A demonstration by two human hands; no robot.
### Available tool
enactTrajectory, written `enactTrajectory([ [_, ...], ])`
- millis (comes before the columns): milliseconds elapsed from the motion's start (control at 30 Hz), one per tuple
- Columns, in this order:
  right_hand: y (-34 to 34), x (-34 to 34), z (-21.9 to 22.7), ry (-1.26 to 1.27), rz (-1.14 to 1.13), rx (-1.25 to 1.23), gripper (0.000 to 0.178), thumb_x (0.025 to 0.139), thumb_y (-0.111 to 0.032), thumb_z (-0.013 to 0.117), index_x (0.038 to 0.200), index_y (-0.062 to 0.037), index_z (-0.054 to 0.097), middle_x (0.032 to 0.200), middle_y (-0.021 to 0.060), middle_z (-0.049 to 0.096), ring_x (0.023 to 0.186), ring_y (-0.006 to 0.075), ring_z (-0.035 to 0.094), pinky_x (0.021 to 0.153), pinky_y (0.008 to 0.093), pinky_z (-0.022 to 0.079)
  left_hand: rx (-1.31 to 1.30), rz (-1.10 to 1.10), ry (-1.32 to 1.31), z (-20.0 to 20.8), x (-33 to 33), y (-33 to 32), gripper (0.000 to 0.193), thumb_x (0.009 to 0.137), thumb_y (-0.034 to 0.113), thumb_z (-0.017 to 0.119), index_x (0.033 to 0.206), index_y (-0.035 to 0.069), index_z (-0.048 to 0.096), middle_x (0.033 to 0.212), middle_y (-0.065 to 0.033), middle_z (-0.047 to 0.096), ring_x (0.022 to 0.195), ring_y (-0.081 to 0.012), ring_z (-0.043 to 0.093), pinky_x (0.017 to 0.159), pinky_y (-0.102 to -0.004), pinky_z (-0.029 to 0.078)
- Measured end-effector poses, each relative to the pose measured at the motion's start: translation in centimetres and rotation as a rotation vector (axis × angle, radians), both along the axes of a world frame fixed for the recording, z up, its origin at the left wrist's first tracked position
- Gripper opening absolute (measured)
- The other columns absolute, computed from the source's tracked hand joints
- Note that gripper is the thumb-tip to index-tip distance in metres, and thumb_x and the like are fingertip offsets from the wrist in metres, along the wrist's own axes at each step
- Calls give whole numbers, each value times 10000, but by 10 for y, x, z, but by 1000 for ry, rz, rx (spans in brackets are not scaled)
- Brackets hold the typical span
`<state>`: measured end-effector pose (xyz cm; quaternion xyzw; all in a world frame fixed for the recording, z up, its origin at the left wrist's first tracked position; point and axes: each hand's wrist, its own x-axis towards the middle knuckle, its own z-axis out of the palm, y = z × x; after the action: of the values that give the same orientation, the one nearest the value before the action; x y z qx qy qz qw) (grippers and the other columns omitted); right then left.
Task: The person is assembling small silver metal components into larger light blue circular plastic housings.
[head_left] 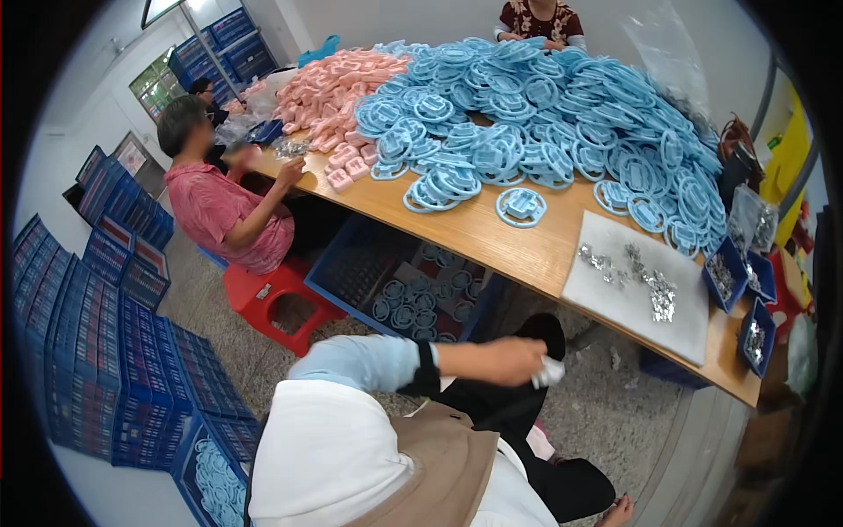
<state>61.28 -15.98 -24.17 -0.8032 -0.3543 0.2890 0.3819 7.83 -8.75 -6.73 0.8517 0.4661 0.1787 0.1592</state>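
My left hand [514, 361] is raised over my lap, its fingers closed on a small white crumpled piece [549, 372] that is too blurred to name. A light blue sleeve with a black cuff covers that arm. Low at the right, beside my knee, only part of my right hand [620, 511] shows; the picture's rim cuts it off and its grip is hidden. Beyond my left hand stands the wooden table [518, 249]. One light blue oval plastic part [522, 207] lies by its near edge, apart from a large heap of such parts [500, 105].
On the table's right are a white mat [584, 285] with small metal pieces [660, 294] and several blue bins [753, 338]. Pink parts [329, 97] are heaped left. A co-worker [230, 189] sits on a red stool [272, 307]. Blue crates [88, 369] are stacked at left.
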Motion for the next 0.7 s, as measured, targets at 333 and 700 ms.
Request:
enactTrajectory([
  [333,-5,-41,69,-111,-16,-73,382,823,-299,551,974,38,647,875,180,622,731,283,547,678,375,452,-295,-469,136,-128,196,111,241,693,68,592,913,-32,584,834,-235,611,823,-393,604,687,-465,477],
  [700,50,-95,33,-228,746,39,234,784,-165,584,901,29,644,675,139,628,533,210,567,506,331,434,-48,213,-452,-95,152,133,389,693,182,615,1030,-7,565,1050,-231,533,986,-398,509,828,-465,425],
])
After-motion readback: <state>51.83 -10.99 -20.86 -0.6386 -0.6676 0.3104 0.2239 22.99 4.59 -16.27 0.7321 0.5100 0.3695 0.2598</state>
